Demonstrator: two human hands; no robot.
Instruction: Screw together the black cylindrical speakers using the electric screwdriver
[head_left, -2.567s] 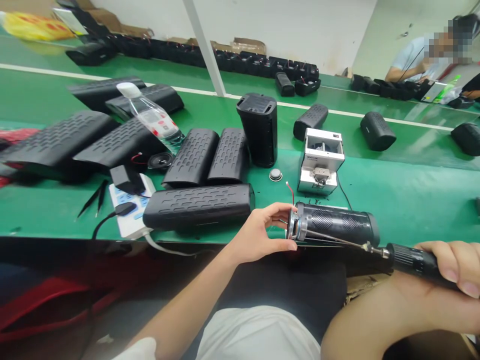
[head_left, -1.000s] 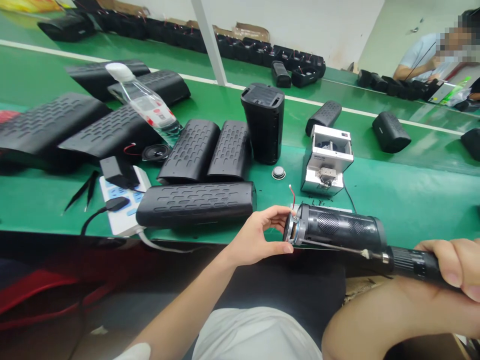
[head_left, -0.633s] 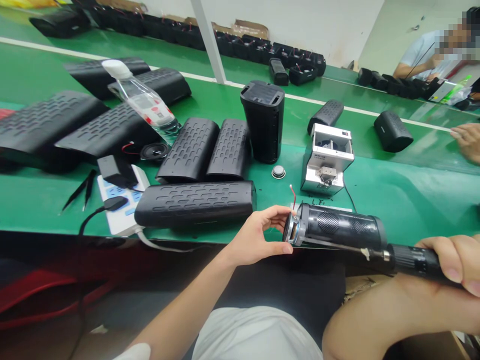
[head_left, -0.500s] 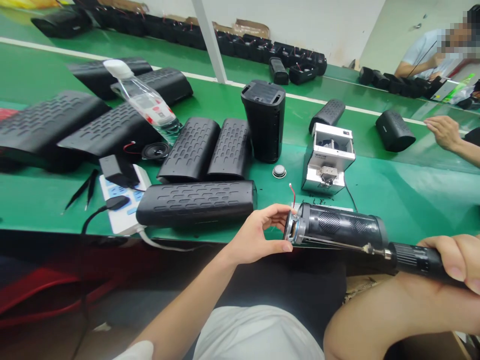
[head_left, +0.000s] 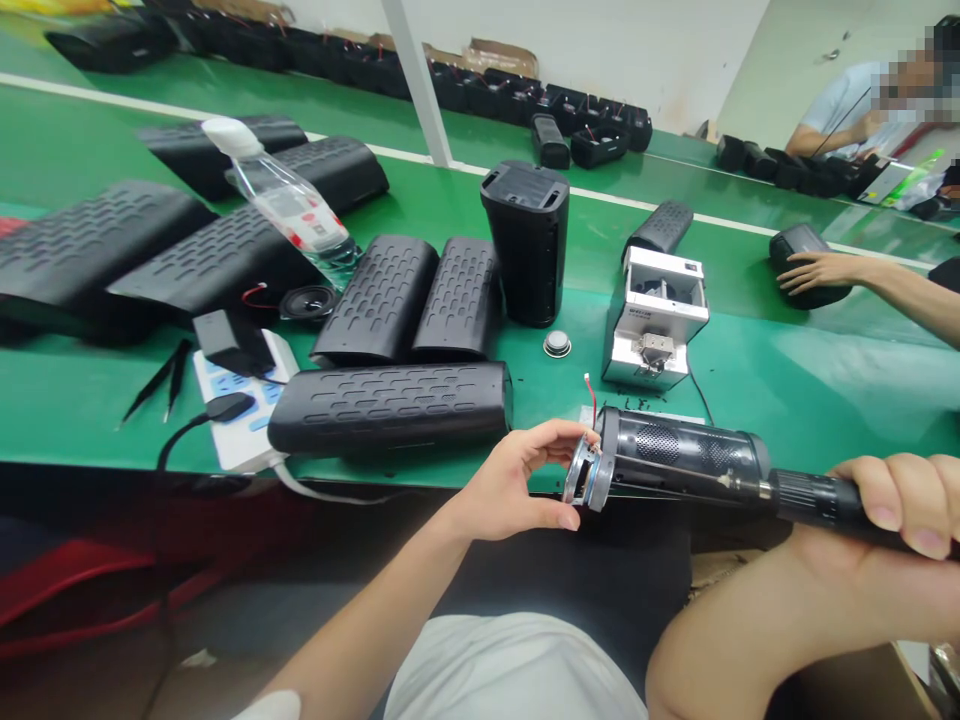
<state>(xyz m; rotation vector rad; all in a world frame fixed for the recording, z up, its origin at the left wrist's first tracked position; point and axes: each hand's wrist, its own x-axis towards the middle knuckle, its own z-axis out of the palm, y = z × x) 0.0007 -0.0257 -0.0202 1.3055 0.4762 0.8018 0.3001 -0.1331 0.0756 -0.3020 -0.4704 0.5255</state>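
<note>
My left hand (head_left: 517, 480) pinches a round speaker driver (head_left: 577, 475) between thumb and fingers. A red wire with a white plug (head_left: 590, 388) stands up beside it. The driver sits at the left end of a black cylinder with perforated metal panels (head_left: 686, 448), which lies at the table's front edge. My right hand (head_left: 911, 505) is wrapped round a black electric screwdriver (head_left: 814, 497). Its long thin shaft runs left along the cylinder's near side toward the driver; whether its tip touches anything is hard to see.
Several black speaker housings (head_left: 394, 405) lie to the left, with one upright (head_left: 526, 245). A white device (head_left: 656, 315), a small round driver (head_left: 557, 345), a power strip (head_left: 251, 400), tweezers (head_left: 161, 380) and a bottle (head_left: 292, 205) surround the work. A co-worker's hand (head_left: 825, 270) rests on a housing at right.
The driver and my left hand have dipped slightly, while the screwdriver has risen a little and shifted left. The co-worker's hand has come onto the right housing, which now sits farther right.
</note>
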